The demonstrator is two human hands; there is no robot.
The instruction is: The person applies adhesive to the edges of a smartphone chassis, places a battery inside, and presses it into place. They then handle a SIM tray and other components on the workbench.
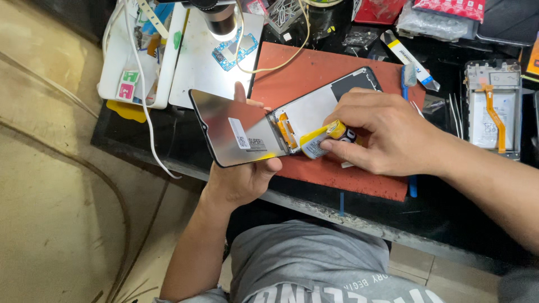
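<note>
glossy black phone screen panel [236,129] held up in left hand [242,178], small yellow glue tube [325,137] pinched in right hand [382,137].
left hand fingers curl around the near edge of the screen panel, thumb on the near right corner, one fingertip showing past the far edge; panel tilted, raised off the bench, still joined at its right end to the phone frame [325,104] lying on the red work mat [314,73]. right hand fingers clenched on the glue tube, tip at the orange flex strip [286,132] by the hinge of panel and frame. far left a white microscope base [196,67] with a blue circuit board [233,47]; far right a second opened phone [493,106] with an orange ribbon; tweezers [455,109] just left of it.
</note>
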